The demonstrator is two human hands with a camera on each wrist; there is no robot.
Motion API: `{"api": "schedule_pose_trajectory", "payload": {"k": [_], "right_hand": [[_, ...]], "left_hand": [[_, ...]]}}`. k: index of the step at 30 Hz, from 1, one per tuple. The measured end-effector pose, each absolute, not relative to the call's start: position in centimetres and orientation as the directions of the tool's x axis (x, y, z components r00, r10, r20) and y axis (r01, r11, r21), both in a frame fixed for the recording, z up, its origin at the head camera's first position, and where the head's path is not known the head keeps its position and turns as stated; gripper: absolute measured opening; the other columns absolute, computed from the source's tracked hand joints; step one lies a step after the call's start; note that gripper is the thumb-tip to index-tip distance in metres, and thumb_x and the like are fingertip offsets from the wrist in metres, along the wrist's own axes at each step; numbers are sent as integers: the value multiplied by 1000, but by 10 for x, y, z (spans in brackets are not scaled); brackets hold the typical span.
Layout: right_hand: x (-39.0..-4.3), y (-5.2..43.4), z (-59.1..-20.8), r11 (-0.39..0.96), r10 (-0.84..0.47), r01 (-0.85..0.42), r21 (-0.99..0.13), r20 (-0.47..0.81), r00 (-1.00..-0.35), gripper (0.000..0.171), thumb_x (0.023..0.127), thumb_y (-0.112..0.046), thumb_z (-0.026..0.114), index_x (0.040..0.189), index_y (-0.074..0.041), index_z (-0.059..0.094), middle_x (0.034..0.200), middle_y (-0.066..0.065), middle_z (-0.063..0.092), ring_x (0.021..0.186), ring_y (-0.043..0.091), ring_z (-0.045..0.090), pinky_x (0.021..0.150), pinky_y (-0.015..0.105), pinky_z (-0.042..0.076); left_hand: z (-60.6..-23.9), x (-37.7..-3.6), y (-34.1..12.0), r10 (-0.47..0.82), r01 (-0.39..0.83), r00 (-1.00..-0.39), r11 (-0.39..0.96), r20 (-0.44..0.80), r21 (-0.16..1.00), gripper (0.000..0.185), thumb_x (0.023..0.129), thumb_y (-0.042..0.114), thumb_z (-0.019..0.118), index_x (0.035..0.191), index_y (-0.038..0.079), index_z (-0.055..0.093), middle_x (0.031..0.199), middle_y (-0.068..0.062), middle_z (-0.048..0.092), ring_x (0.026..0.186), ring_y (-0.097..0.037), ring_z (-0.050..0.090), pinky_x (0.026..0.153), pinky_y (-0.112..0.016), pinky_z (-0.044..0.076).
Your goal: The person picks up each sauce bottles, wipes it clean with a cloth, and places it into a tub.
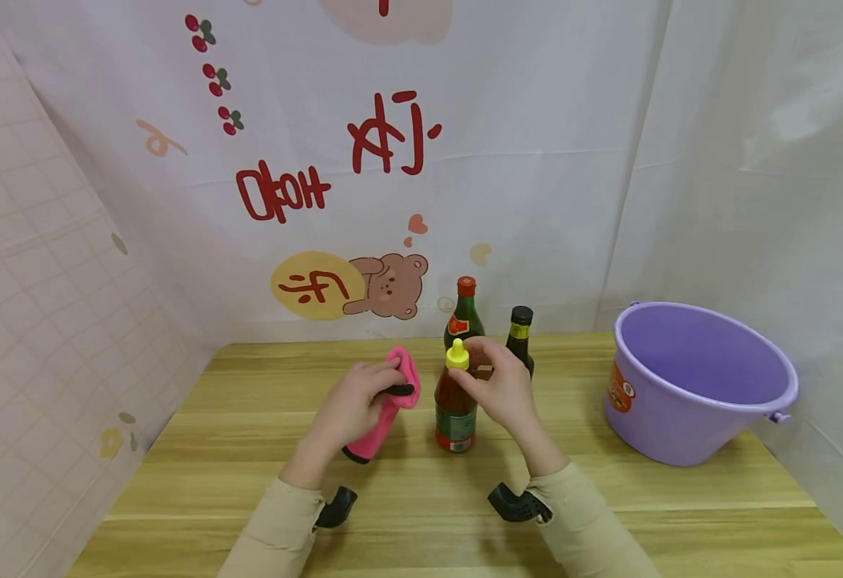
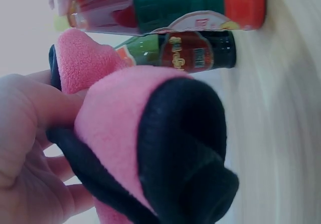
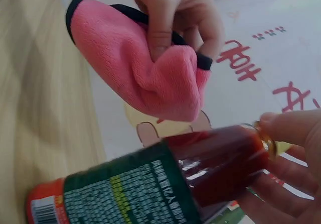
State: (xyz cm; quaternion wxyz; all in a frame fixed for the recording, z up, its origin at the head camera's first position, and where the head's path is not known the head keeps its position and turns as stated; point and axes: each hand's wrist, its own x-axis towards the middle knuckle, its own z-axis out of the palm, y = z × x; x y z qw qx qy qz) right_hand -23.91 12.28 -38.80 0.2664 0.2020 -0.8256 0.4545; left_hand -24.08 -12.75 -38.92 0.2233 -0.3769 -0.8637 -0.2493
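Note:
My left hand [image 1: 352,405] grips a pink cloth [image 1: 376,433] with black edging, bunched up and held above the table. In the left wrist view, the cloth [image 2: 115,101] hangs in folds between thumb and fingers. Just right of it stands a sauce bottle [image 1: 454,397] with red contents, a green label and a yellow nozzle cap [image 1: 458,356]. With thumb and fingers, my right hand [image 1: 499,387] holds that bottle by its neck, just under the cap. The right wrist view shows the cloth [image 3: 125,58] apart from the bottle [image 3: 125,189].
Behind the sauce bottle stand a green bottle with a red cap [image 1: 467,287] and a dark bottle with a black cap [image 1: 521,316]. A purple bucket [image 1: 653,425] sits at the right of the wooden table [image 1: 248,425]. A printed curtain [image 1: 537,160] hangs behind.

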Motion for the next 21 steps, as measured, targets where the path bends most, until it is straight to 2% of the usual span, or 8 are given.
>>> {"api": "schedule_pose_trajectory", "payload": {"k": [7,12,18,21], "right_hand": [[-248,134,-386,397,-213,-581,-711,544,-811,38,85,-6,78,120,-4,63,106,10,67,92,26,68,77,42,58],[-254,140,-385,359,-284,-570,-739,495,-821,39,87,-5,75,123,-1,61,108,13,68,94,27,67,80,39,58],[-260,142,-384,332,-322,-544,-771,450,-833,38,88,-6,74,124,-2,62,109,14,68,97,29,66,83,48,56],[-262,143,-383,320,-333,-534,-782,435,-837,39,88,-6,74,125,-2,62,109,14,68,98,29,66,83,48,56]], "left_hand": [[-378,-242,-128,531,804,-576,507,622,311,32,81,-14,69,99,12,72,103,2,73,117,-22,62,99,-42,46],[-371,-241,-125,512,798,-589,493,625,348,34,82,-13,69,102,14,73,108,3,72,112,-21,62,96,-41,47],[-361,-242,-117,522,808,-584,450,622,380,32,85,-11,67,104,14,73,119,1,70,123,-22,57,101,-42,46],[-357,-242,-112,539,824,-563,429,627,371,31,85,-11,67,104,13,73,123,-2,68,124,-23,56,102,-42,45]]}}
